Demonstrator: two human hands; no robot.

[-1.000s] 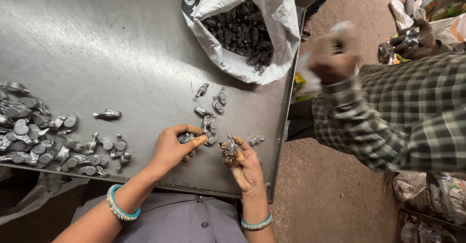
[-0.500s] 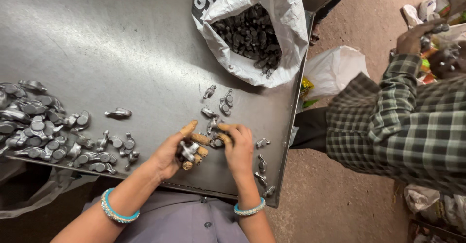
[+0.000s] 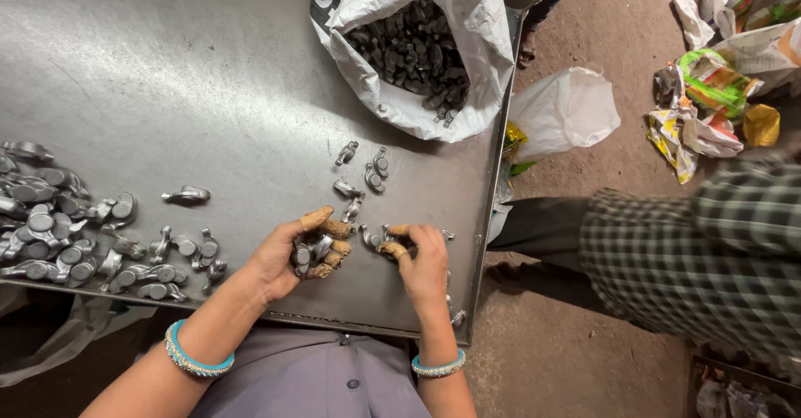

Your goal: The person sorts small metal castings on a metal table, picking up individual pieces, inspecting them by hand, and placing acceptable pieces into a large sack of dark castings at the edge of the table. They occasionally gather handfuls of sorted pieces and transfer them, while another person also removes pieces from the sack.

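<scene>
The left hand [image 3: 304, 251] lies palm up on the steel counter [image 3: 167, 76], its fingers curled around a few small grey metal parts [image 3: 310, 253]. The right hand [image 3: 421, 264] lies just beside it, palm down, fingertips [image 3: 392, 249] pinching a loose metal piece [image 3: 373, 238] that lies on the counter between the two hands. That piece is just ahead of the right fingers, so the right hand is the nearer; its long axis I cannot tell. More loose pieces [image 3: 371, 172] lie farther up, toward the open white sack [image 3: 467, 67] of dark parts. A large pile of parts [image 3: 75, 243] spreads out well to the left. Another person in a checked sleeve [image 3: 692, 251] stands on the right.
</scene>
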